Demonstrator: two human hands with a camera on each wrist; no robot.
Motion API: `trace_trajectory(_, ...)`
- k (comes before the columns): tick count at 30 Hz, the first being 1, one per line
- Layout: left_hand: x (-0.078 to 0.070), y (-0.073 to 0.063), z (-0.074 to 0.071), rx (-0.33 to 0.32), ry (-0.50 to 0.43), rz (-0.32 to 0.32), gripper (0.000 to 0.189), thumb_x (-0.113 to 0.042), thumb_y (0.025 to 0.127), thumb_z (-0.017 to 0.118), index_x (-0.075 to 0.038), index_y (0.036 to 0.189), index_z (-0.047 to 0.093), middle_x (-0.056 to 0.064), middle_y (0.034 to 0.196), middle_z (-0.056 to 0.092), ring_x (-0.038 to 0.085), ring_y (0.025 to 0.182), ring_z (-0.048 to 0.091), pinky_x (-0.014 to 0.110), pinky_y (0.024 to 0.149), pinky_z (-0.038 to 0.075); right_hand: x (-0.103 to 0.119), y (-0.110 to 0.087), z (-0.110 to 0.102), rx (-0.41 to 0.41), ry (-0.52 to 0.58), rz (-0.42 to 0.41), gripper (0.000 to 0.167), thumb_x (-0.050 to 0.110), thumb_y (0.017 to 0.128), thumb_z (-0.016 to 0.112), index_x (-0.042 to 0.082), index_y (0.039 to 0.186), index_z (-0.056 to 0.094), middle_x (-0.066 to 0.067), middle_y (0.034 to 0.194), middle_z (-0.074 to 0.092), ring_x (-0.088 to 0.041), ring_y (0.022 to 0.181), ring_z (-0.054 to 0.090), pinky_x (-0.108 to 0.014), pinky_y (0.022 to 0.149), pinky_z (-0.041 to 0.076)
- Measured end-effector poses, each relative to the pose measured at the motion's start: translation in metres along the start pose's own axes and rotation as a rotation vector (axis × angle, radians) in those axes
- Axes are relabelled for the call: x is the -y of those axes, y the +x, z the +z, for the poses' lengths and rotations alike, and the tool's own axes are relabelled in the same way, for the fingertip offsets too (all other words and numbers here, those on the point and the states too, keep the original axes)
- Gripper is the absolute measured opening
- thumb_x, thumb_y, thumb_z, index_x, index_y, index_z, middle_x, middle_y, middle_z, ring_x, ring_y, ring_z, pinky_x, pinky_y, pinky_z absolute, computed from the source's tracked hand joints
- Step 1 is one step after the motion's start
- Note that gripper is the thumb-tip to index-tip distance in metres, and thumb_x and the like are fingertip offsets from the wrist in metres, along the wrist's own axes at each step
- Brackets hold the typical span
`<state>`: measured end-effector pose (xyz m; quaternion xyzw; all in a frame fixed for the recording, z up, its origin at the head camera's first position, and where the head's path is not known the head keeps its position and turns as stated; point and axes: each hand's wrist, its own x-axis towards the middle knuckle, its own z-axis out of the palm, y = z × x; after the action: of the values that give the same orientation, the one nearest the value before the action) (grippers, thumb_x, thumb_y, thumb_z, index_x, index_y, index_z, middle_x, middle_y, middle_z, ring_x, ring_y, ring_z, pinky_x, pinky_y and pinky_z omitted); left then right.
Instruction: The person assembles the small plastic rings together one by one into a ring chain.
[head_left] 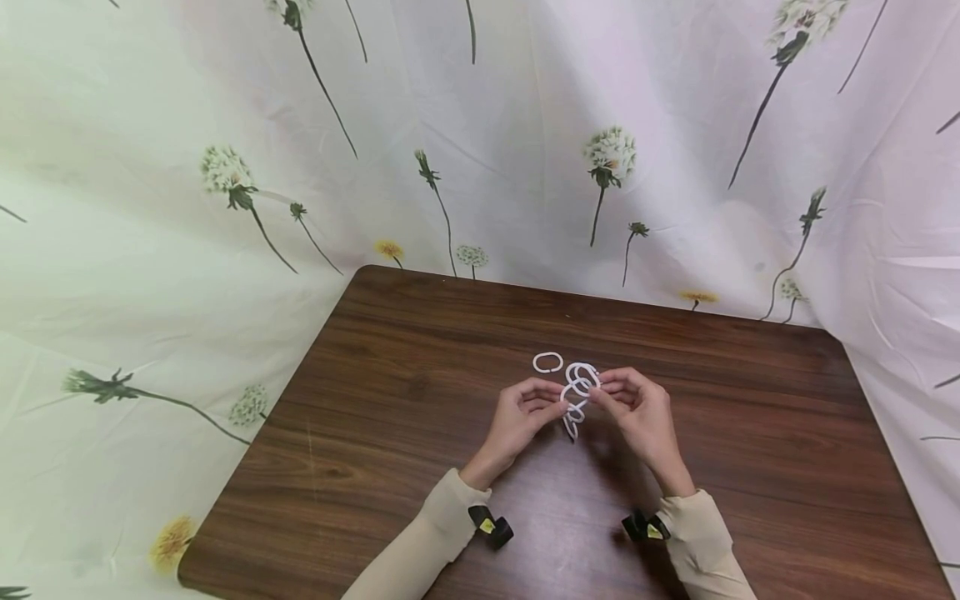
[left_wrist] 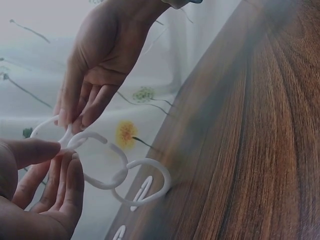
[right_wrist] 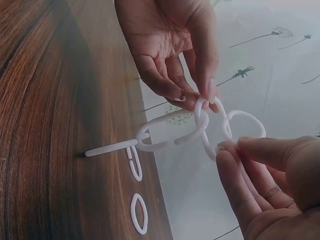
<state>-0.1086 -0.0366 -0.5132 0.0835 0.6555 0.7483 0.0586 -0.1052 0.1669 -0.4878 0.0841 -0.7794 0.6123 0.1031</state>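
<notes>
My left hand (head_left: pixel 519 417) and right hand (head_left: pixel 639 412) meet above the table, holding a short chain of white plastic oval rings (right_wrist: pixel 158 146). Each ring looks like a shower curtain ring with a small gap. In the right wrist view, my left hand (right_wrist: pixel 172 55) pinches one ring from above, while my right hand (right_wrist: pixel 280 185) grips at the ring linked beside it. Further linked rings (left_wrist: pixel 100 185) hang from the held part, and the lowest comes close to the tabletop. Fingertips partly hide where the held rings join.
Two loose white rings lie on the tabletop beyond the hands; one loose ring (head_left: pixel 536 363) shows left of the chain. The brown wooden table (head_left: pixel 420 392) has rounded corners. A flower-print cloth (head_left: pixel 510 167) hangs behind it and along the sides.
</notes>
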Motion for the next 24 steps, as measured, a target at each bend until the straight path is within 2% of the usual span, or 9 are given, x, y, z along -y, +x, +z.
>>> trace_trajectory(5, 0.0, 0.001, 0.0, -0.004, -0.002, 0.0, 0.031, 0.0, 0.089, 0.079, 0.011, 0.116, 0.07, 0.037, 0.115, 0.068, 0.014, 0.093, 0.071, 0.016, 0.083, 0.058, 0.002, -0.001, 0.0, -0.01, -0.018, 0.002, 0.022, 0.002, 0.086, 0.083, -0.006, 0.104, 0.072, -0.024, 0.089, 0.076, 0.0, 0.076, 0.071, -0.014, 0.07, 0.061)
trace_trajectory(10, 0.0, 0.001, 0.002, 0.019, 0.0, -0.001, 0.029, 0.001, 0.09, 0.077, 0.01, 0.117, 0.071, 0.038, 0.116, 0.068, 0.008, 0.088, 0.07, 0.015, 0.081, 0.058, 0.003, -0.001, 0.002, -0.012, -0.048, 0.017, 0.022, -0.002, 0.085, 0.083, -0.006, 0.104, 0.072, -0.024, 0.089, 0.077, -0.005, 0.075, 0.072, -0.013, 0.069, 0.06)
trace_trajectory(16, 0.001, 0.001, 0.005, 0.042, 0.008, 0.011, 0.03, 0.001, 0.091, 0.077, 0.011, 0.118, 0.07, 0.038, 0.114, 0.069, 0.004, 0.086, 0.069, 0.015, 0.079, 0.058, 0.018, -0.003, 0.006, -0.008, -0.081, 0.026, 0.02, -0.006, 0.086, 0.08, -0.01, 0.104, 0.071, -0.027, 0.09, 0.076, -0.007, 0.076, 0.073, -0.015, 0.068, 0.06)
trace_trajectory(20, 0.001, 0.0, 0.004, 0.026, 0.007, 0.007, 0.03, -0.001, 0.091, 0.077, 0.011, 0.117, 0.07, 0.037, 0.114, 0.07, 0.009, 0.089, 0.07, 0.015, 0.081, 0.058, 0.011, -0.001, 0.003, -0.017, -0.067, 0.026, 0.021, -0.004, 0.088, 0.08, -0.009, 0.106, 0.071, -0.027, 0.094, 0.076, -0.002, 0.077, 0.072, -0.013, 0.067, 0.059)
trace_trajectory(24, -0.001, 0.0, 0.003, 0.013, 0.003, 0.001, 0.029, 0.001, 0.091, 0.076, 0.011, 0.117, 0.071, 0.038, 0.116, 0.069, 0.008, 0.089, 0.071, 0.015, 0.081, 0.058, 0.002, 0.001, 0.0, -0.034, -0.027, 0.028, 0.022, -0.001, 0.088, 0.08, -0.006, 0.108, 0.072, -0.027, 0.095, 0.076, 0.002, 0.077, 0.071, -0.012, 0.069, 0.059)
